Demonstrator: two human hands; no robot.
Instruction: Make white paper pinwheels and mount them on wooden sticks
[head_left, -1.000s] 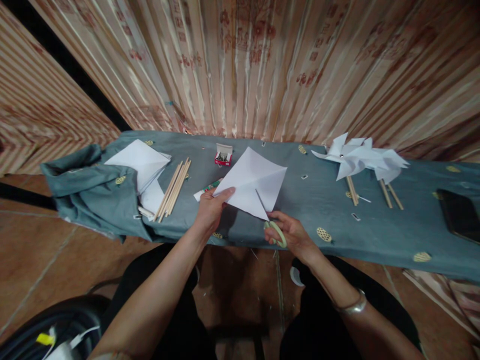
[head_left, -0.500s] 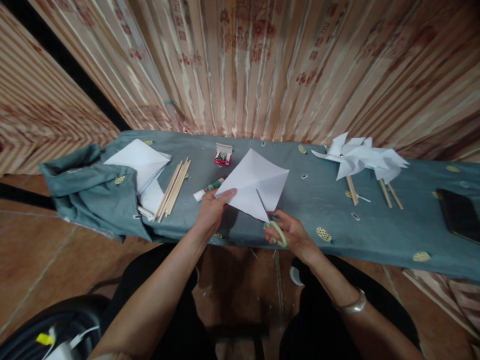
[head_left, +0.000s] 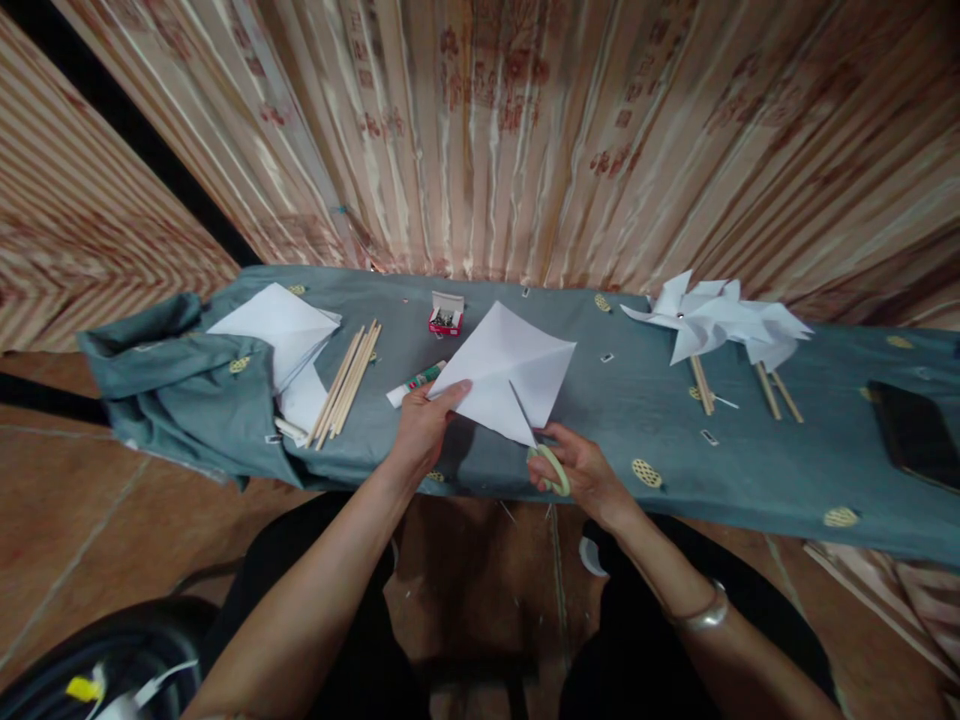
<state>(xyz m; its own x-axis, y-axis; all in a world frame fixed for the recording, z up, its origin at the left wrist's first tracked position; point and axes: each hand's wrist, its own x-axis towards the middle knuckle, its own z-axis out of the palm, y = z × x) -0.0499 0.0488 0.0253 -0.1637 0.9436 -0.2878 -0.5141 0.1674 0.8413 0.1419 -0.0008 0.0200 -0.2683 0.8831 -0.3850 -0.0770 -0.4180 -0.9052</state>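
Observation:
A creased white paper square is held just above a grey-blue cloth-covered table. My left hand pinches its left corner, fingers closed on the sheet. My right hand grips scissors with pale green handles. Their blades reach up into the paper's near corner along a crease.
A stack of white sheets and a bundle of wooden sticks lie at the left. A glue stick and a small red box sit behind the paper. Finished paper pinwheels lie at the right, a dark phone beyond.
The paper and both hands have barely shifted; the scissor blades stay in the near corner. The view has tilted slightly.

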